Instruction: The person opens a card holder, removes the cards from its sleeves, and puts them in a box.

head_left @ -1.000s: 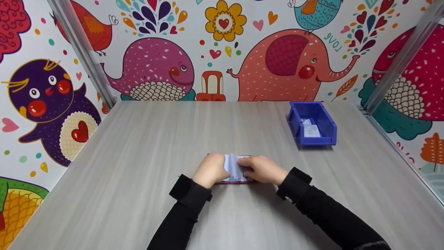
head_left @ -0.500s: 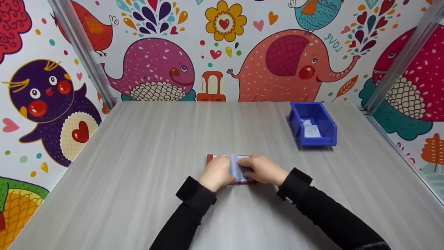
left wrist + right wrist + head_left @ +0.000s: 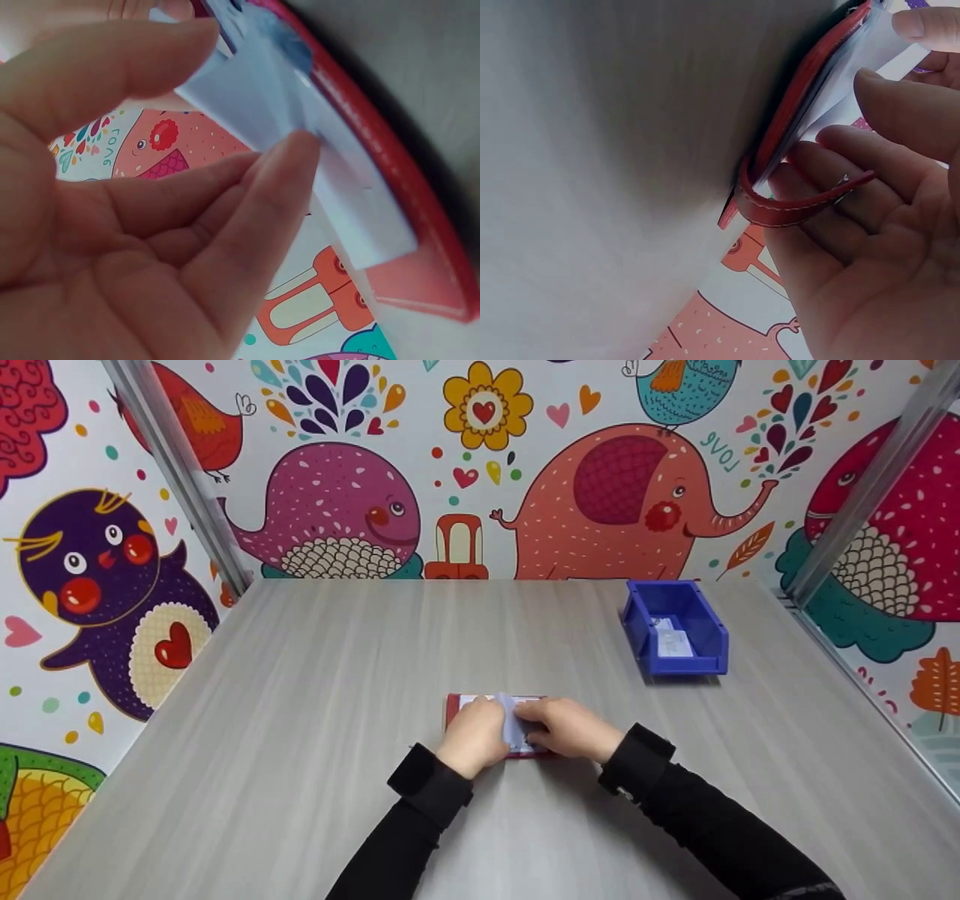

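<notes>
The left hand (image 3: 472,739) has slid a bit to the right over the last second, so it is closer to the right hand (image 3: 576,727), which stays where it is. Now the red left edge of the small wallet (image 3: 452,706) peeks out, with a bit of white next to it. A thin white sheet (image 3: 514,727) stands up in a narrow fold between the two hands. For the work, this seems to mean that the left hand is now busy right at that fold.

The wallet lies open on the table (image 3: 337,697), just under both hands. In the left wrist view, the left thumb and fingers are wide apart with the sheet between them, and a fingertip touches it. I cannot tell if this hand pinches the sheet or only pushes it. The right hand is wide between thumb and fingers too, and its fingertips are at the side of the wallet (a red strap (image 3: 780,214) curls in front of them). I cannot tell if it grips the wallet or just rests there.

The blue box (image 3: 686,665) has not moved. It stands farther back on the right, well apart from the hands, with white papers (image 3: 675,643) inside.
</notes>
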{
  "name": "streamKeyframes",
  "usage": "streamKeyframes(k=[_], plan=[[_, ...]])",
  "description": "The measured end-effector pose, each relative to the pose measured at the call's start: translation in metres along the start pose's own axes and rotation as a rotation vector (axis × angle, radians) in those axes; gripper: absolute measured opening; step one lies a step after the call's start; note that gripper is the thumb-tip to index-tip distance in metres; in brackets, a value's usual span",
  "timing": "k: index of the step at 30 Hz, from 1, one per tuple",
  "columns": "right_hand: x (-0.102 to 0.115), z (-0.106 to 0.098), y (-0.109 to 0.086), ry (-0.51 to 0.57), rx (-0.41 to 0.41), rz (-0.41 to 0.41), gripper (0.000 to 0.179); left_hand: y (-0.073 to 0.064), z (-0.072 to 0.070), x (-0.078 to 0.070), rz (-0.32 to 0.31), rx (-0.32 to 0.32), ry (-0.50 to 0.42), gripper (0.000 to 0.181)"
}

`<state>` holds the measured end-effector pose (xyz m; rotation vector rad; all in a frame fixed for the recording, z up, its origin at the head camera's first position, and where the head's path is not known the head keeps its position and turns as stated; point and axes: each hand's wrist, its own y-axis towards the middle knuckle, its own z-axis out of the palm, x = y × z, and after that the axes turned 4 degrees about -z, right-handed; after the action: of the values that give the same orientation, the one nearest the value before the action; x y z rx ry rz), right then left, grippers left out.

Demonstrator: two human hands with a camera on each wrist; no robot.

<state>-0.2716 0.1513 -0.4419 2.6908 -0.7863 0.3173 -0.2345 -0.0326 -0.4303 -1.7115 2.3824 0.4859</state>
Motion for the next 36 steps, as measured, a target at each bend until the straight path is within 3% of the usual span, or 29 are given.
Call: streamKeyframes(k=[6, 15, 30, 36], plan=[[0.001, -0.001, 0.000, 0.012, 0.002, 0.022, 0.022, -0.002, 0.002, 0.000, 0.016, -0.033, -0.003, 0.022], [0.002, -0.006, -0.003, 0.021, -0.004, 0.043, 0.030, -0.001, 0.002, -0.002, -0.006, -0.019, 0.002, 0.022], [0.006, -0.020, -0.002, 0.026, -0.088, 0.041, 0.038, -0.002, 0.002, -0.003, -0.007, -0.028, -0.012, 0.016], [0.006, -0.023, -0.001, 0.022, -0.141, 0.039, 0.038, 0.000, -0.003, -0.001, -0.024, 0.002, -0.062, 0.017]])
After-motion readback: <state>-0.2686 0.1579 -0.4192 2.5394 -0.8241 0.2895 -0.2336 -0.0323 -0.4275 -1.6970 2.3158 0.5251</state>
